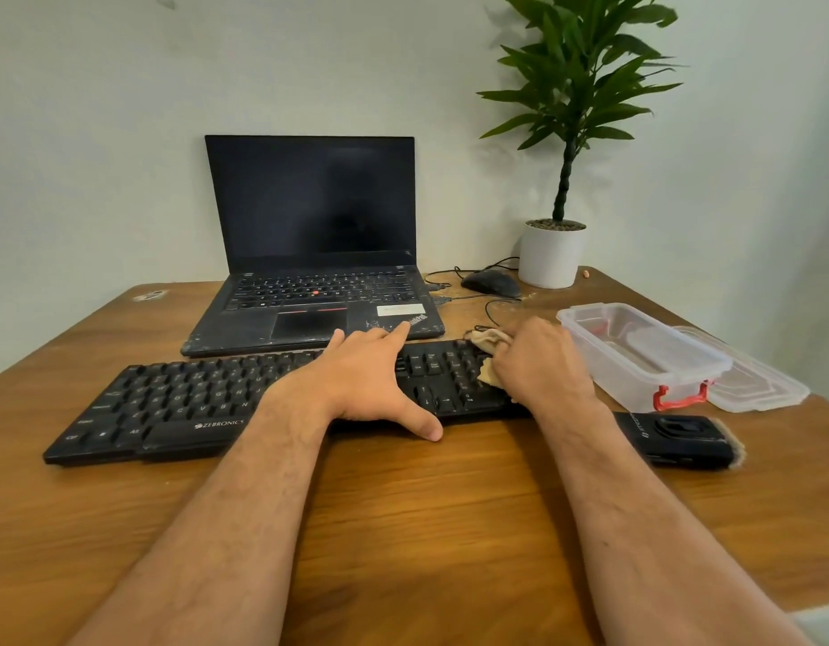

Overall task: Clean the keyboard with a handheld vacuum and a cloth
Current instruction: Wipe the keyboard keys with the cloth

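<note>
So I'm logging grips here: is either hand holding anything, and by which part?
The right hand grips a bunched beige cloth on the keyboard; the exact part is hidden. The left hand only rests flat on the keys.

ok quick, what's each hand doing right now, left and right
Left hand: open, fingers straight, resting flat on the keyboard.
Right hand: fingers curled round the cloth, pressing it on the keyboard's right end.
</note>
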